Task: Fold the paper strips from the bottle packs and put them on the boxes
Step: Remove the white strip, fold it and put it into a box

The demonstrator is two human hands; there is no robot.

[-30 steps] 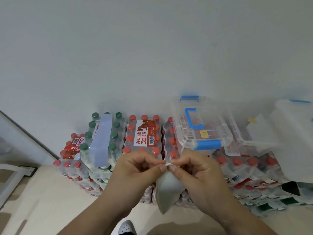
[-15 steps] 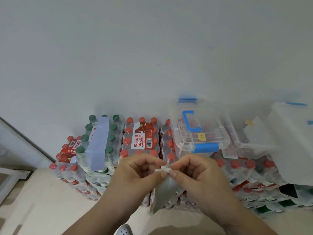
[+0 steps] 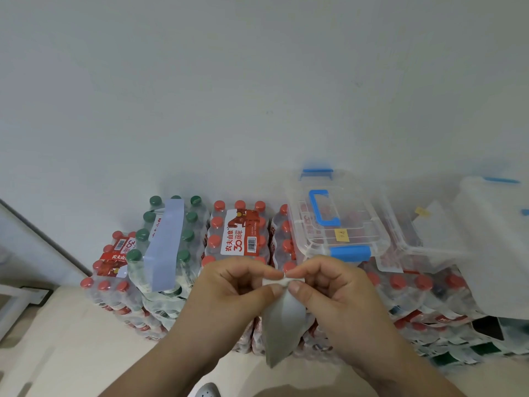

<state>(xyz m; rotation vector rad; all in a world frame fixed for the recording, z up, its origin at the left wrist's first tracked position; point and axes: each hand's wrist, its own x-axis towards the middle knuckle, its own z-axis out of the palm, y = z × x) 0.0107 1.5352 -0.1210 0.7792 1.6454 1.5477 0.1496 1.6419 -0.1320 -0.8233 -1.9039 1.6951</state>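
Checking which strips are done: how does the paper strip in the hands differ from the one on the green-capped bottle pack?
The held strip is pinched at its top by the left hand and right hand and hangs down, gathered. The lying strip rests spread flat on the green-capped pack, untouched. The held strip looks grey-white and the lying strip looks pale blue. Both are plain paper strips.

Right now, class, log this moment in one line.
step: folding | left hand: pinches paper strip top | right hand: pinches paper strip top
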